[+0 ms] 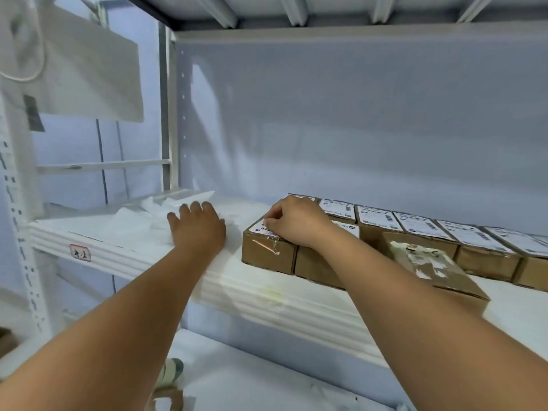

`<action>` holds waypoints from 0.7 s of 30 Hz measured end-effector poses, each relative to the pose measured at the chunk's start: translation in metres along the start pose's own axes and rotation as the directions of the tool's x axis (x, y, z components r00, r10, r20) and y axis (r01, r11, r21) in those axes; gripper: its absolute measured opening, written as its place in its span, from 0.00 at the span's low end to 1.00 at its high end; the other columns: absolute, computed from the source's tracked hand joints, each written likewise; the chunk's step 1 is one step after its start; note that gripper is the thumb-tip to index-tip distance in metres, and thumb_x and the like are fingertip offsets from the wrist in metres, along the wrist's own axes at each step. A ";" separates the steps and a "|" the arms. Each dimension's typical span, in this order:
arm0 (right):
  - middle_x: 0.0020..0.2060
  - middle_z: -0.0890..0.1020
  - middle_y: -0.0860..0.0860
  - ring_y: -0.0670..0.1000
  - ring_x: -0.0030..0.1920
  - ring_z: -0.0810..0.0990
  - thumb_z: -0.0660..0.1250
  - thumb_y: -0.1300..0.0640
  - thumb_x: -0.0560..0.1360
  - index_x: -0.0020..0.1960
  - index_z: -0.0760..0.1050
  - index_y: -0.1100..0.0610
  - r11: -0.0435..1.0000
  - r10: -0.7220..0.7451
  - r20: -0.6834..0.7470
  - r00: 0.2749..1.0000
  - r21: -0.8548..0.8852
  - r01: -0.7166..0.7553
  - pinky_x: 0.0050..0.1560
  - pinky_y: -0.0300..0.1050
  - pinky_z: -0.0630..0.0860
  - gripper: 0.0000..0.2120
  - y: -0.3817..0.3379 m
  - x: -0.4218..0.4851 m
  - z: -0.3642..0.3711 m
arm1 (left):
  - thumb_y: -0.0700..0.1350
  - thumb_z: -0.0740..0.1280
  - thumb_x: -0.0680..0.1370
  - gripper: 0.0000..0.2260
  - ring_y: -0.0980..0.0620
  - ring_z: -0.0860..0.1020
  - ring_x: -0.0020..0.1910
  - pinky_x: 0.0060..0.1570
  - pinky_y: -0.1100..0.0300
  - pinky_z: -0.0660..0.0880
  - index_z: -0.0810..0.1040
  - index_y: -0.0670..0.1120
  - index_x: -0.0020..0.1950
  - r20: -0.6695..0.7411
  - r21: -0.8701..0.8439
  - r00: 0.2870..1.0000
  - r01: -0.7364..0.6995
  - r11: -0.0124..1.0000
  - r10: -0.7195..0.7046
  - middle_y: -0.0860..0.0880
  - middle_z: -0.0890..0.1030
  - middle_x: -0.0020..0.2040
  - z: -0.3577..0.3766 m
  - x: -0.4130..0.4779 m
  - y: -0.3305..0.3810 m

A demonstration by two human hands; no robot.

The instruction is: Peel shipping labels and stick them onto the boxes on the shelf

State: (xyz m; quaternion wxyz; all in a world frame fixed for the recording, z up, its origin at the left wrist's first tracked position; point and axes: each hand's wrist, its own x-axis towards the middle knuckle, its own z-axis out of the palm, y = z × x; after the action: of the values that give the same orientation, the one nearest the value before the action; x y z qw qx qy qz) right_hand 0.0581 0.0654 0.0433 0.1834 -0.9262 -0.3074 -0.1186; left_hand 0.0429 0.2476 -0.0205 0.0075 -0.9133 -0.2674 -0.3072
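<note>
The white paper shipping label (260, 229) w/ black print lies flat on top of the leftmost brown cardboard box (268, 254), directly under the fingertips of the right hand (293, 223). That hand's fingers are curled in, thumb + index tips meeting on the label's left edge. Looks like a pinch to me, tbh. The rest of the label is hidden under the palm. The box sits on the white metal shelf (267, 295), near the front lip.

Behind the right knuckles and off to the wrist side there's a row of more brown cardboard boxes (486, 261), packed side by side, each w/ a white printed label on top. Just past the right forearm, another brown box w/ torn white label scraps (444, 280) sits at an angle in front of that row.

Over on the other side of those fingertips, across a strip of bare shelf, the left hand (198, 229) is palm down w/ fingers straight, gripping nothing, resting on some loose white paper sheets (133, 223). It's a bit blurry.

Below and left of the left fingers, on the shelf's front lip, is a small red-edged handwritten tag (80, 252); can't read it. Way above those fingers hangs a white paper bag w/ a cord handle (89, 69).
</note>
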 end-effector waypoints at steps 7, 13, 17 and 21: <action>0.49 0.82 0.46 0.50 0.53 0.77 0.63 0.50 0.74 0.50 0.81 0.48 0.996 0.007 -0.028 1.000 0.085 -0.005 0.49 0.43 0.74 0.10 0.003 -0.002 0.005 | 0.62 0.49 0.79 0.27 0.45 0.68 0.67 0.70 0.46 0.53 0.69 0.45 0.68 0.332 0.048 0.937 -0.135 0.990 0.112 0.44 0.67 0.68 0.011 0.018 -0.002; 0.49 0.82 0.46 0.50 0.52 0.78 0.63 0.50 0.75 0.51 0.81 0.49 0.995 0.008 -0.038 0.999 0.103 -0.004 0.48 0.42 0.73 0.10 0.004 -0.003 0.005 | 0.60 0.53 0.78 0.22 0.45 0.72 0.63 0.70 0.41 0.48 0.67 0.48 0.65 0.342 -0.070 0.920 -0.178 0.982 0.191 0.45 0.76 0.60 0.003 0.015 -0.002; 0.50 0.82 0.47 0.50 0.52 0.77 0.63 0.50 0.75 0.51 0.81 0.48 0.996 0.006 -0.039 0.999 0.092 -0.003 0.49 0.43 0.74 0.10 0.003 -0.004 0.006 | 0.54 0.54 0.80 0.16 0.46 0.72 0.63 0.70 0.41 0.45 0.67 0.50 0.65 0.335 -0.171 0.891 -0.261 0.950 0.305 0.47 0.79 0.58 0.006 0.014 -0.002; 0.49 0.82 0.47 0.51 0.52 0.77 0.62 0.50 0.75 0.51 0.81 0.48 0.996 0.004 -0.040 0.999 0.087 0.000 0.49 0.43 0.74 0.10 0.003 -0.005 0.005 | 0.44 0.56 0.78 0.18 0.50 0.73 0.63 0.71 0.46 0.48 0.66 0.56 0.67 0.305 -0.290 0.863 -0.319 0.902 0.403 0.53 0.79 0.60 0.014 0.017 -0.004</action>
State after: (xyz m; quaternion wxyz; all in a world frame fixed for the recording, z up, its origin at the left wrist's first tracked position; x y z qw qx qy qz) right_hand 0.0567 0.0626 0.0364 0.2297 -0.9151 -0.3076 -0.1234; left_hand 0.0603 0.2621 -0.0225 -0.0892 -0.9822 -0.0501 -0.1578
